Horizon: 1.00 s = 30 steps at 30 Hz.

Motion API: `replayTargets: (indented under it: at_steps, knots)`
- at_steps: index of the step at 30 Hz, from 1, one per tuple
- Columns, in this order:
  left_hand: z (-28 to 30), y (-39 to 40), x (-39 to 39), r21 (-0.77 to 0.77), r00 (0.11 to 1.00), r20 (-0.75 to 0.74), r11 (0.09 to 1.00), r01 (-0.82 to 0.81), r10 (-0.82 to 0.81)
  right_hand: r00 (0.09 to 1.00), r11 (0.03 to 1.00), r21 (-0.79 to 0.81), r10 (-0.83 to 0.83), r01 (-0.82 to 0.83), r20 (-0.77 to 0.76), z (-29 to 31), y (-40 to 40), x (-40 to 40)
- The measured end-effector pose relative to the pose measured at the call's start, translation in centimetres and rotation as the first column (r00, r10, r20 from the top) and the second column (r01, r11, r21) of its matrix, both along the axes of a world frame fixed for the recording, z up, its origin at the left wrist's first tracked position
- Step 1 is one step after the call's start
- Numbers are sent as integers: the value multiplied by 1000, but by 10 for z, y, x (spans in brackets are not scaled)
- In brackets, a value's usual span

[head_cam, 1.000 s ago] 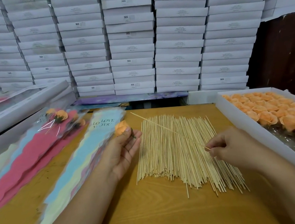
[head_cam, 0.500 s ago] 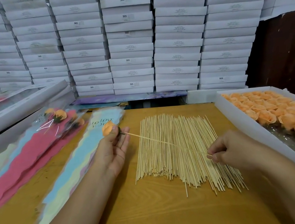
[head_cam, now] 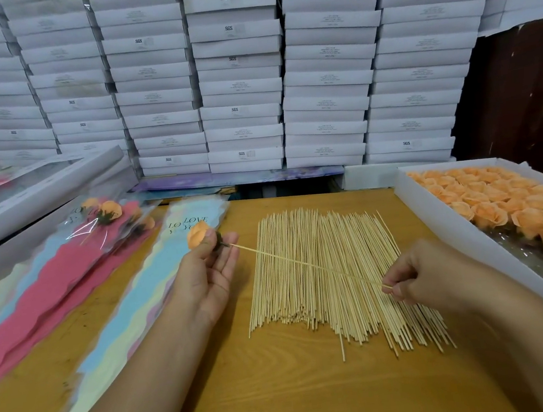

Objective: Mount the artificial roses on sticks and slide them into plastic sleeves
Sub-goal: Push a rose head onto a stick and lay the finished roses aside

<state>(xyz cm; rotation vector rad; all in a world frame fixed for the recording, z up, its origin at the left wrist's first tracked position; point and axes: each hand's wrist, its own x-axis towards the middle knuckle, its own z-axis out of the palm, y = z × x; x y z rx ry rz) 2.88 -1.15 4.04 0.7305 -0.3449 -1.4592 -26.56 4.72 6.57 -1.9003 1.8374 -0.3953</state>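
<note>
My left hand (head_cam: 209,278) pinches an orange artificial rose (head_cam: 197,234) between thumb and fingertips, palm up. A thin wooden stick (head_cam: 304,265) runs from the rose's green base down to my right hand (head_cam: 419,278), which pinches its near end. Both hands hover over the pile of sticks (head_cam: 332,277) on the wooden table (head_cam: 286,392). A pastel plastic sleeve printed "LOVE YOU" (head_cam: 132,312) lies just left of my left hand.
Sleeved roses on pink and blue sleeves (head_cam: 65,265) lie at the left. A white tray of several orange roses (head_cam: 519,206) sits at the right. Stacked white boxes (head_cam: 240,72) wall the back; a windowed box (head_cam: 22,195) stands at the far left.
The stick's far end swung from pointing freely over the pile to meeting the rose's base. My left hand shifted left with the rose and turned it toward the stick.
</note>
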Motion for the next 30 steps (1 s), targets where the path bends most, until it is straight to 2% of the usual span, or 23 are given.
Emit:
replayTargets:
  at_steps: [30]
  knots:
    - [1,3,-1,14,1000,6,1000,-9,9,1000,1000,-1,-16,16,5,1,2,1]
